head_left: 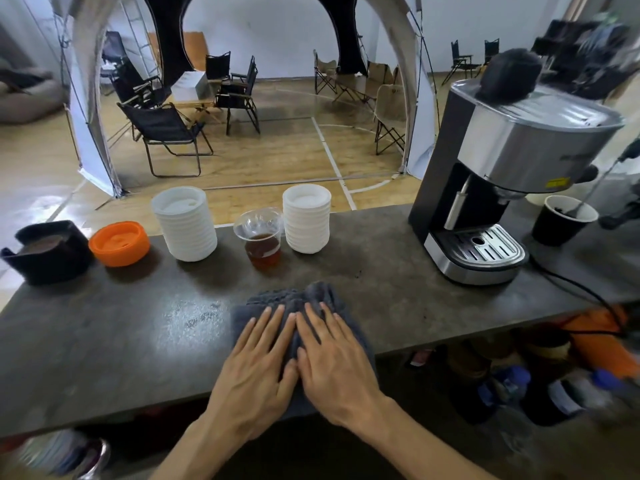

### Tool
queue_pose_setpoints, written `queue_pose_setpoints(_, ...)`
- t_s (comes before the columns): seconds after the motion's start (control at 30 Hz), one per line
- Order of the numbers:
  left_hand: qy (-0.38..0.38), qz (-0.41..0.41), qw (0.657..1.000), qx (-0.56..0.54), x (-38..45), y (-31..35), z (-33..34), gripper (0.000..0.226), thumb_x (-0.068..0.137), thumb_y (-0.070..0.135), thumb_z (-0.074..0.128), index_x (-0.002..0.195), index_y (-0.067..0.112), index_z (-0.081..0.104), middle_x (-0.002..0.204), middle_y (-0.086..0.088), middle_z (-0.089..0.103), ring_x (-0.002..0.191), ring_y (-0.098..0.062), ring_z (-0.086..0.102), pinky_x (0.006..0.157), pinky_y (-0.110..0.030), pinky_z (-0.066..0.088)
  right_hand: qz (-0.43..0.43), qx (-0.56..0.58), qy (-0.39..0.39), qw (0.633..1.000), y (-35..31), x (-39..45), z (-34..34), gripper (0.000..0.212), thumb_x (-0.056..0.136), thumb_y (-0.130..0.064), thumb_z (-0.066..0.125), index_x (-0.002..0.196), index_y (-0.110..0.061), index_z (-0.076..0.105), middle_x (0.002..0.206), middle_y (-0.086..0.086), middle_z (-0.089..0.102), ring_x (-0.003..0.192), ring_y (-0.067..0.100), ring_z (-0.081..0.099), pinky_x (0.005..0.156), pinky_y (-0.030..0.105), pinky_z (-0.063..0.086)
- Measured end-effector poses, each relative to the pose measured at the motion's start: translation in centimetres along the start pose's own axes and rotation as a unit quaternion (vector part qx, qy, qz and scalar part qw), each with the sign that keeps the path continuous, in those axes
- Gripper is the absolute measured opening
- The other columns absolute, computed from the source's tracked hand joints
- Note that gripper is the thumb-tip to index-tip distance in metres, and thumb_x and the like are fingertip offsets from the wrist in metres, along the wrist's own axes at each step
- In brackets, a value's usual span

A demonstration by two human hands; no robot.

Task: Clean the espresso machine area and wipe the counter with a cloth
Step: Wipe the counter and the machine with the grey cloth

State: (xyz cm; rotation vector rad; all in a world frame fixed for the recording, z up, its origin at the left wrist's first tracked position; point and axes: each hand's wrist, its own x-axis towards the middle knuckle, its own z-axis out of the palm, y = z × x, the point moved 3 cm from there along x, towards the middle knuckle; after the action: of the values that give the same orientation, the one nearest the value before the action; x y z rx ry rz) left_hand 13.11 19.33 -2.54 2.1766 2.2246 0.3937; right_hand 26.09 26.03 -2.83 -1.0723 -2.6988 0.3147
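In the head view, both hands lie flat on a grey cloth point(298, 308) that is spread on the dark counter point(138, 341), near its front edge. The left hand point(254, 368) and the right hand point(334, 365) are side by side and touch each other at the thumbs. Their fingers are straight and press the cloth down; nothing is gripped.

Behind the cloth stands a clear cup point(260, 239) with brown liquid, between two stacks of white lids point(185, 225) point(306, 218). Further left are an orange lid point(119, 242) and a black holder point(48, 251).

The espresso machine point(498, 174) stands on the right part of the counter, well apart from the cloth. Just right of it is a black paper cup point(562, 220) with a stick inside. A black cable point(575, 289) runs from the machine over the counter edge.
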Motion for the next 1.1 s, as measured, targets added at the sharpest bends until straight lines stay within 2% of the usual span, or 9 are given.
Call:
queue_pose_setpoints(0.17, -0.012, 0.045, 0.999, -0.018, -1.5, 2.6, 0.9, 0.07, 0.094, 0.043, 0.039, 0.156, 0.025, 0.011, 0.163, 0.004, 0.008, 0.15, -0.008, -0.001, 0.12, -0.027, -0.004, 0.01, -0.017, 0.008, 1.0, 1.9, -4.0, -0.8, 0.058, 0.102, -0.043, 0.02, 0.156, -0.022, 0.024, 0.165, -0.001, 0.02, 0.153, 0.016, 0.01, 0.124, 0.04, 0.012)
queue_pose_setpoints(0.27, -0.004, 0.053, 0.998, -0.044, -0.9, 2.7, 0.3, 0.06, 0.098, 0.046, 0.033, 0.155, 0.032, 0.018, 0.161, 0.01, 0.018, 0.148, -0.005, 0.012, 0.119, -0.024, 0.004, 0.025, 0.002, 0.019, 0.999, 3.0, -5.0, -1.9, 0.053, 0.099, -0.045, 0.032, 0.149, -0.029, 0.036, 0.157, -0.004, 0.036, 0.147, 0.016, 0.027, 0.119, 0.046, 0.028)
queue_pose_setpoints(0.43, -0.016, 0.015, 0.999, -0.044, 2.9, 1.8, 0.3, 0.067, 0.1, 0.045, 0.034, 0.156, 0.017, 0.01, 0.163, 0.002, 0.005, 0.15, -0.012, -0.003, 0.115, -0.025, -0.009, 0.053, 0.043, -0.025, 0.997, 3.9, -2.0, -2.4, 0.069, 0.098, -0.054, 0.036, 0.157, -0.033, 0.006, 0.167, -0.003, -0.005, 0.152, 0.016, -0.008, 0.12, 0.043, 0.006)
queue_pose_setpoints(0.5, 0.008, 0.017, 0.997, -0.068, 2.6, 2.3, 0.6, 0.058, 0.099, 0.037, 0.044, 0.152, 0.016, 0.029, 0.159, 0.0, 0.028, 0.148, -0.015, 0.019, 0.116, -0.024, 0.002, 0.041, 0.012, -0.01, 0.999, 4.1, -2.1, -2.0, 0.063, 0.101, -0.051, 0.033, 0.157, -0.026, 0.019, 0.166, -0.001, 0.012, 0.153, 0.017, 0.004, 0.121, 0.041, 0.012)
queue_pose_setpoints(0.6, 0.057, 0.016, 0.992, -0.112, 0.9, 3.6, 0.9, 0.042, 0.087, 0.022, 0.068, 0.127, 0.024, 0.057, 0.127, 0.007, 0.06, 0.118, -0.013, 0.054, 0.106, -0.028, 0.036, 0.017, 0.024, 0.063, 0.998, 4.3, -4.4, -1.9, 0.045, 0.092, -0.036, 0.052, 0.136, -0.023, 0.048, 0.142, -0.003, 0.05, 0.134, 0.019, 0.043, 0.108, 0.042, 0.041)
queue_pose_setpoints(0.73, 0.092, 0.047, 0.98, -0.171, 1.3, 6.9, 1.2, 0.042, 0.077, 0.011, 0.075, 0.116, 0.018, 0.062, 0.109, 0.002, 0.065, 0.099, -0.017, 0.06, 0.087, -0.039, 0.053, 0.035, 0.108, 0.135, 0.984, 6.6, -7.0, -2.9, 0.045, 0.079, -0.018, 0.06, 0.124, -0.021, 0.052, 0.124, 0.002, 0.061, 0.116, 0.023, 0.057, 0.1, 0.043, 0.049)
queue_pose_setpoints(0.83, 0.167, 0.106, 0.963, -0.186, 5.0, 9.8, -0.4, 0.034, 0.088, 0.028, 0.056, 0.121, 0.021, 0.056, 0.113, -0.002, 0.065, 0.102, -0.013, 0.057, 0.09, -0.032, 0.051, 0.047, 0.113, 0.223, 0.967, 9.9, -7.0, -5.9, 0.04, 0.09, -0.026, 0.047, 0.13, -0.024, 0.047, 0.129, 0.001, 0.058, 0.121, 0.018, 0.052, 0.107, 0.034, 0.04)
queue_pose_setpoints(0.97, 0.204, 0.097, 0.966, -0.128, 12.7, 11.4, -1.6, 0.031, 0.091, 0.019, 0.057, 0.121, 0.018, 0.06, 0.118, -0.003, 0.064, 0.108, -0.017, 0.057, 0.096, -0.035, 0.046, 0.078, 0.073, 0.232, 0.967, 14.6, -2.0, -9.4, 0.044, 0.095, -0.032, 0.042, 0.138, -0.024, 0.047, 0.14, 0.0, 0.05, 0.131, 0.017, 0.041, 0.11, 0.039, 0.036)
queue_pose_setpoints(1.1, 0.115, -0.001, 0.991, -0.072, 18.3, 9.8, 0.5, 0.047, 0.096, 0.023, 0.052, 0.142, 0.017, 0.048, 0.146, -0.007, 0.049, 0.135, -0.025, 0.042, 0.112, -0.039, 0.031, 0.141, 0.035, 0.086, 0.986, 17.4, 4.0, -7.6, 0.053, 0.105, -0.042, 0.031, 0.155, -0.025, 0.028, 0.165, 0.006, 0.019, 0.152, 0.025, 0.012, 0.122, 0.047, 0.015)
